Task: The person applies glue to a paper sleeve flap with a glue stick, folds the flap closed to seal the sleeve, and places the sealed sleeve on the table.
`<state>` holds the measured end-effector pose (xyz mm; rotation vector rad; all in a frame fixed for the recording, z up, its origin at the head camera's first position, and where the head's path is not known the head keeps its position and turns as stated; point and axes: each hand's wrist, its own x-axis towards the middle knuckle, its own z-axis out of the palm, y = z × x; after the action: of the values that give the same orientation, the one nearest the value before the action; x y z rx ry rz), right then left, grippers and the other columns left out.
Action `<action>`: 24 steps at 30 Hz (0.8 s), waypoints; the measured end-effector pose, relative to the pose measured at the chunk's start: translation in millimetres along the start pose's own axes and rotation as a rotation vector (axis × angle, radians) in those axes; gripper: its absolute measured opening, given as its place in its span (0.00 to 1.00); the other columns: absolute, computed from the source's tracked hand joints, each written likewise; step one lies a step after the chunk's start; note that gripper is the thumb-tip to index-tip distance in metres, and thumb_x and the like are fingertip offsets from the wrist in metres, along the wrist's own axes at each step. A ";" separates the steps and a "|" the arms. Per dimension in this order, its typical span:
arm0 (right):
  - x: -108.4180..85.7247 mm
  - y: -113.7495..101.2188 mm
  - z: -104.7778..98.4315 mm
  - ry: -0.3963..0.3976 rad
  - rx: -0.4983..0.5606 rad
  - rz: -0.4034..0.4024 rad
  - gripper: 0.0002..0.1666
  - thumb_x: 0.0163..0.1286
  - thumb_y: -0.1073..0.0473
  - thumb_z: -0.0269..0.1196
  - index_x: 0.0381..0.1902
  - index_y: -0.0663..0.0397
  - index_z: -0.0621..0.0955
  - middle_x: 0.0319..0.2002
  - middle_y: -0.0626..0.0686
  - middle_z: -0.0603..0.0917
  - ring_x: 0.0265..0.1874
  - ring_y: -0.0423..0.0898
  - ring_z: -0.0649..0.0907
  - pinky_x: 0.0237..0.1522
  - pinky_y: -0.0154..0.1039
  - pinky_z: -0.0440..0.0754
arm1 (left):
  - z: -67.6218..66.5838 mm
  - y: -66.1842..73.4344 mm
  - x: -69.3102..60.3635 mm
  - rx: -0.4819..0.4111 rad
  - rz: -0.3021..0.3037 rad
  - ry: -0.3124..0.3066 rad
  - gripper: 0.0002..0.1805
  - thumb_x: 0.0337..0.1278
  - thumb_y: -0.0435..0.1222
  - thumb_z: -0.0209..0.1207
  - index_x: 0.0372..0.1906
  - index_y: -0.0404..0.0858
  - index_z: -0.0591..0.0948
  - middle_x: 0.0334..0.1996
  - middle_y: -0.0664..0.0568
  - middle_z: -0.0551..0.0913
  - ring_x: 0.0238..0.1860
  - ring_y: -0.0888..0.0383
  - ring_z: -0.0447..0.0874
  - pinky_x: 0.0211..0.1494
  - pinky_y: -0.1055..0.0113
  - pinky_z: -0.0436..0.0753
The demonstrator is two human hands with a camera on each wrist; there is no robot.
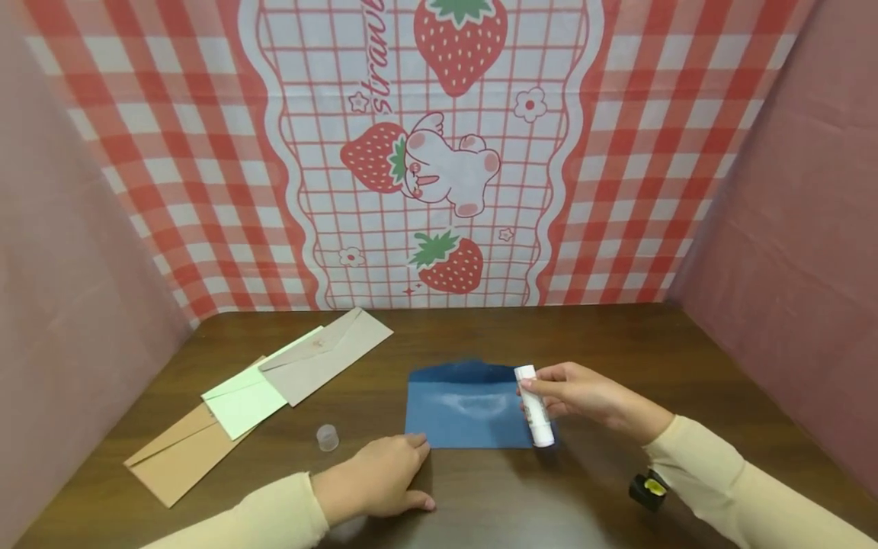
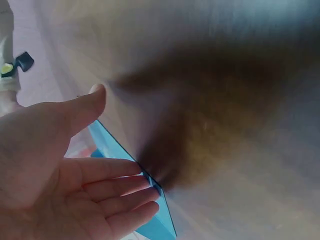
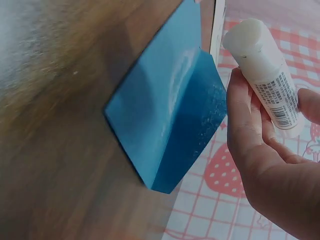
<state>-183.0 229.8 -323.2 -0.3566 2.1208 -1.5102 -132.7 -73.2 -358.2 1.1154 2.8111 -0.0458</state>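
A blue envelope (image 1: pixel 453 427) lies on the table with its darker flap (image 3: pixel 187 135) unfolded away from the person. A whitish smear shows across its body, and shiny specks dot the flap in the right wrist view. My left hand (image 1: pixel 380 473), its fingers (image 2: pixel 117 187) extended, rests its fingertips at the envelope's near left corner. Over the right side of the envelope, my right hand (image 1: pixel 583 396) holds a white glue stick (image 1: pixel 535 408) between thumb and fingers, slightly tilted. The tube carries a printed barcode label. A small clear cap (image 1: pixel 328 438) sits on the table left of the envelope.
On the left, a tan envelope (image 1: pixel 174 457), a pale green envelope (image 1: pixel 247 400) and a grey envelope (image 1: pixel 332 354) overlap in a slanting row. A strawberry-patterned cloth (image 1: pixel 446 152) hangs behind the table (image 1: pixel 480 496). A black device (image 1: pixel 643 494) is by the right wrist.
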 end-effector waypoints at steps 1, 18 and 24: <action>2.2 -0.8 1.3 -0.001 -0.012 -0.003 0.35 0.71 0.48 0.58 0.57 0.79 0.69 0.41 0.53 0.85 0.38 0.42 0.84 0.46 0.39 0.84 | 1.0 0.6 -3.6 -0.002 0.007 0.014 0.40 0.52 0.60 0.61 0.59 0.31 0.77 0.60 0.41 0.79 0.59 0.48 0.80 0.57 0.61 0.82; 31.4 -18.3 28.9 0.186 -0.170 0.024 0.33 0.68 0.49 0.61 0.56 0.75 0.72 0.45 0.62 0.83 0.38 0.43 0.83 0.47 0.46 0.85 | -24.5 -44.4 40.1 -0.322 -0.324 0.274 0.08 0.42 0.29 0.70 0.29 0.33 0.82 0.27 0.47 0.85 0.28 0.56 0.81 0.33 0.63 0.82; 48.0 -21.4 47.5 0.227 -0.217 -0.088 0.24 0.66 0.56 0.64 0.48 0.75 0.76 0.41 0.66 0.85 0.38 0.45 0.85 0.43 0.49 0.86 | -27.1 -64.2 70.9 -0.293 -0.421 0.141 0.12 0.34 0.32 0.76 0.22 0.36 0.81 0.24 0.52 0.83 0.26 0.60 0.74 0.33 0.67 0.81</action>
<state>-198.9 161.0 -327.3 -0.3738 2.4877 -1.4291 -230.5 -69.7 -340.8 0.4737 2.9927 0.4076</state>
